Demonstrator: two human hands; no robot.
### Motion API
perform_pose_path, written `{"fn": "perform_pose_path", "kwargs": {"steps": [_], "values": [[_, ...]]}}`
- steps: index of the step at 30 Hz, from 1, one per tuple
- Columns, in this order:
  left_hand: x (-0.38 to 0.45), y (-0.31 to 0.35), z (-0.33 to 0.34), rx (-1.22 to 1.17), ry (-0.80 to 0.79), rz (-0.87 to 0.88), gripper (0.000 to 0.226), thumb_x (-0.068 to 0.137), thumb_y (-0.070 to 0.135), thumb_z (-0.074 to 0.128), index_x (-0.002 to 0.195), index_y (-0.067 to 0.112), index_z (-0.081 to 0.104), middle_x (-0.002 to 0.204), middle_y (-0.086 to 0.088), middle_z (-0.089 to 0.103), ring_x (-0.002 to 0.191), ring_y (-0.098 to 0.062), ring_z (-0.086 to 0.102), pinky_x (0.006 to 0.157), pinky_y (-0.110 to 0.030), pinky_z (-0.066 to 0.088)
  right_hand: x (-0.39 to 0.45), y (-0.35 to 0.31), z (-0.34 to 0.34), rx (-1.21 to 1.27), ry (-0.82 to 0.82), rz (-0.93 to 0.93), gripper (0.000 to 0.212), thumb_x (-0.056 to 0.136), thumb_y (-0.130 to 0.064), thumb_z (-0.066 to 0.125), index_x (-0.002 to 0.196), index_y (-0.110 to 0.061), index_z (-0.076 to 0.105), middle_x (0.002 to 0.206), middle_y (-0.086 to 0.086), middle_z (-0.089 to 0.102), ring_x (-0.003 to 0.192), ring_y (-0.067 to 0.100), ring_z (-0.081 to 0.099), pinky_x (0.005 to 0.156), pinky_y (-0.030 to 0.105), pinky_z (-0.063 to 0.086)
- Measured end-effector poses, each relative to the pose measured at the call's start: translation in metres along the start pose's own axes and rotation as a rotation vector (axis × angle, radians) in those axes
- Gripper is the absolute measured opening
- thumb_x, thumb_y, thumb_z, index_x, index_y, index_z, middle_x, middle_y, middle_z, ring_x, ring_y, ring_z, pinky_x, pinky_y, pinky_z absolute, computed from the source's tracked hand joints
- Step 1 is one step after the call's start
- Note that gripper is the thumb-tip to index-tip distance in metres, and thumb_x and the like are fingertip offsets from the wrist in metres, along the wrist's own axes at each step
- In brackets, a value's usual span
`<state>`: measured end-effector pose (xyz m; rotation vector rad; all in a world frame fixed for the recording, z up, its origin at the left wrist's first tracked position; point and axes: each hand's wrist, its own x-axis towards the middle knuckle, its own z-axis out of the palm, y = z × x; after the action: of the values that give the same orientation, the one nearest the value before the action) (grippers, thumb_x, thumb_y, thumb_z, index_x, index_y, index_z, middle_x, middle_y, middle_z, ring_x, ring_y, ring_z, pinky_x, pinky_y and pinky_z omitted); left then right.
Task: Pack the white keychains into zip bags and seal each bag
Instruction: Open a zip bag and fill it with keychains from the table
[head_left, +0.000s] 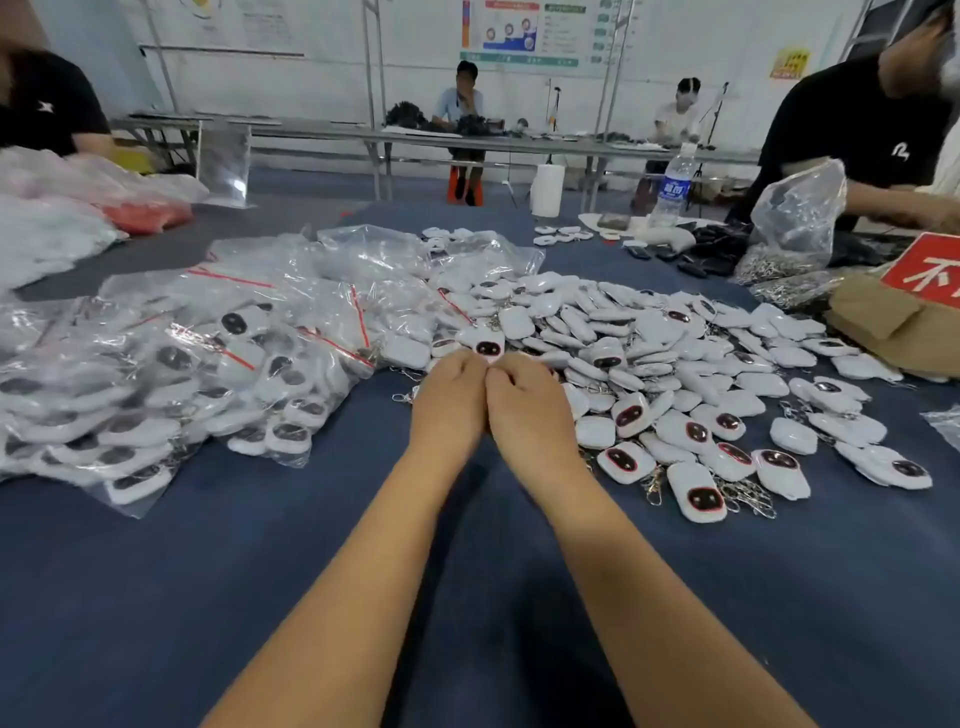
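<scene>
One white keychain (488, 345) (dark face up) is pinched between the fingertips of the left hand (451, 399) and right hand (524, 404). Loose keychains (691, 384) are heaped right of the hands on the tabletop (291, 561); filled zip bags (208, 364) are piled left.

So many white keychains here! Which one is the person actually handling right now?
The keychain at the fingertips of both hands, left hand and right hand, dark face up. The others lie untouched in the loose pile or in bags.

Even, bright overhead light; glare flashed off the zip bags (270, 332), soft shadow lay under the forearms, and wide-angle edges bent and blurred.
</scene>
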<state>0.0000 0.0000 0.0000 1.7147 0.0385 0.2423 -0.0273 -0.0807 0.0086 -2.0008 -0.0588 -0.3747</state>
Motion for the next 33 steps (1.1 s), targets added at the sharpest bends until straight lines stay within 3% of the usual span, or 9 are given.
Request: {"fn": "perform_pose_path", "kwargs": {"steps": [6, 9, 11, 13, 18, 22, 25, 29, 33], "values": [[0.023, -0.007, 0.003, 0.733, 0.034, 0.278, 0.023, 0.096, 0.028, 0.042, 0.081, 0.019, 0.056, 0.082, 0.002, 0.060, 0.084, -0.023, 0.055, 0.059, -0.033, 0.034, -0.003, 0.039, 0.007, 0.061, -0.022, 0.094, 0.023, 0.089, -0.018, 0.042, 0.068, -0.020, 0.049, 0.062, -0.006, 0.053, 0.060, 0.012, 0.046, 0.060, 0.035, 0.039], [0.043, -0.008, -0.018, 0.743, 0.208, 0.388, 0.020, 0.093, 0.021, 0.048, 0.107, 0.018, 0.061, 0.122, -0.004, 0.056, 0.117, -0.024, 0.047, 0.086, -0.039, 0.045, 0.002, 0.042, 0.007, -0.023, -0.099, 0.076, 0.020, 0.088, -0.024, 0.048, 0.072, -0.026, 0.060, 0.068, -0.015, 0.062, 0.060, 0.002, 0.052, 0.059, 0.026, 0.039], [0.052, -0.017, -0.035, 0.855, 0.273, 0.387, 0.034, 0.092, 0.019, 0.050, 0.125, 0.021, 0.056, 0.155, -0.012, 0.033, 0.146, -0.027, 0.019, 0.117, -0.046, 0.026, 0.004, 0.044, 0.008, -0.028, -0.112, 0.088, 0.019, 0.088, -0.027, 0.050, 0.074, -0.028, 0.063, 0.069, -0.019, 0.062, 0.063, 0.002, 0.054, 0.061, 0.025, 0.040], [0.058, -0.026, -0.050, 0.993, 0.272, 0.266, 0.049, 0.093, 0.023, 0.047, 0.143, 0.026, 0.044, 0.164, -0.020, 0.002, 0.151, -0.034, -0.011, 0.122, -0.045, -0.004, 0.005, 0.043, 0.008, -0.036, -0.112, 0.100, 0.019, 0.089, -0.027, 0.050, 0.075, -0.028, 0.063, 0.069, -0.021, 0.062, 0.065, 0.002, 0.056, 0.063, 0.026, 0.042], [0.056, -0.039, -0.058, 1.120, 0.191, 0.020, 0.061, 0.095, 0.033, 0.042, 0.152, 0.019, 0.028, 0.158, -0.022, 0.023, 0.150, -0.036, 0.005, 0.121, -0.051, -0.005, 0.005, 0.041, 0.007, -0.034, -0.114, 0.107, 0.020, 0.090, -0.026, 0.050, 0.076, -0.028, 0.064, 0.070, -0.020, 0.063, 0.066, 0.004, 0.057, 0.065, 0.027, 0.046], [0.050, -0.033, -0.053, 0.975, 0.311, 0.182, 0.041, 0.091, 0.022, 0.050, 0.129, 0.008, 0.056, 0.131, -0.018, 0.054, 0.129, -0.034, 0.039, 0.115, -0.049, 0.022, 0.004, 0.040, 0.005, -0.009, -0.112, 0.109, 0.020, 0.091, -0.025, 0.050, 0.077, -0.027, 0.065, 0.067, -0.021, 0.062, 0.063, 0.001, 0.056, 0.071, 0.031, 0.049], [0.042, -0.025, -0.048, 0.583, 0.393, 0.363, 0.032, 0.096, 0.020, 0.052, 0.122, 0.008, 0.066, 0.121, -0.008, 0.065, 0.120, -0.029, 0.051, 0.104, -0.037, 0.036, 0.002, 0.041, 0.005, 0.084, -0.106, 0.134, 0.019, 0.091, -0.024, 0.052, 0.080, -0.027, 0.067, 0.067, -0.015, 0.063, 0.059, -0.001, 0.055, 0.070, 0.031, 0.052], [0.021, -0.023, -0.031, 0.305, 0.226, 0.506, 0.024, 0.097, 0.018, 0.056, 0.114, 0.029, 0.068, 0.100, 0.022, 0.061, 0.098, 0.002, 0.056, 0.084, -0.013, 0.042, 0.006, 0.038, 0.001, 0.405, -0.040, 0.190, 0.013, 0.095, -0.025, 0.055, 0.098, -0.032, 0.065, 0.084, -0.010, 0.068, 0.063, -0.001, 0.059, 0.060, 0.015, 0.045], [0.009, -0.024, -0.017, 0.357, -0.076, 0.454, 0.059, 0.092, 0.020, 0.060, 0.127, 0.062, 0.038, 0.092, 0.027, 0.062, 0.089, 0.006, 0.057, 0.077, -0.012, 0.044, 0.014, 0.037, -0.003, 0.599, 0.036, 0.226, 0.011, 0.097, -0.026, 0.057, 0.104, -0.019, 0.063, 0.093, 0.002, 0.071, 0.072, 0.008, 0.064, 0.062, 0.024, 0.049]]}}
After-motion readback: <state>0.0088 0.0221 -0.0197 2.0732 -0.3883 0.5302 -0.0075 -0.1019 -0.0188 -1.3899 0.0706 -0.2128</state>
